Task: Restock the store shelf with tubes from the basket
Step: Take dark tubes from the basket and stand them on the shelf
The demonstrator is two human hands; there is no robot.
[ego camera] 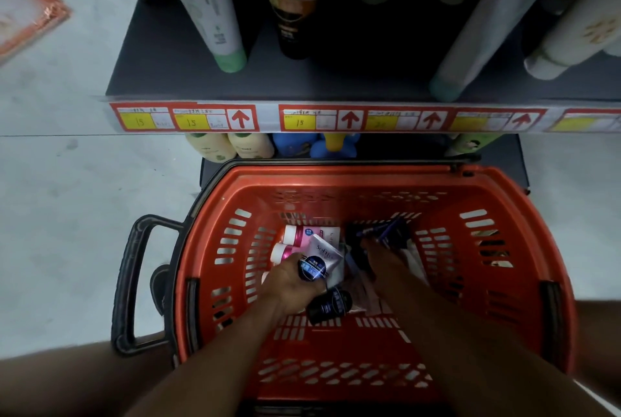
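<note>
We are at the picking step; both hands are down in the red basket (376,178); our left hand (292,285) wraps a dark blue tube (313,269); our right hand (379,253) is reaching into dark packs, its grip we cannot tell; next we lift the tube up to the shelf (188,77) at the far side.

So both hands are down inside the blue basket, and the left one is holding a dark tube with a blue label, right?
Not quite: the basket is red-orange, not blue, as the head view shows. The rest holds: both hands are down inside it, and the left hand grips a dark tube with a blue label, while the right hand reaches among the dark items further back.
</note>
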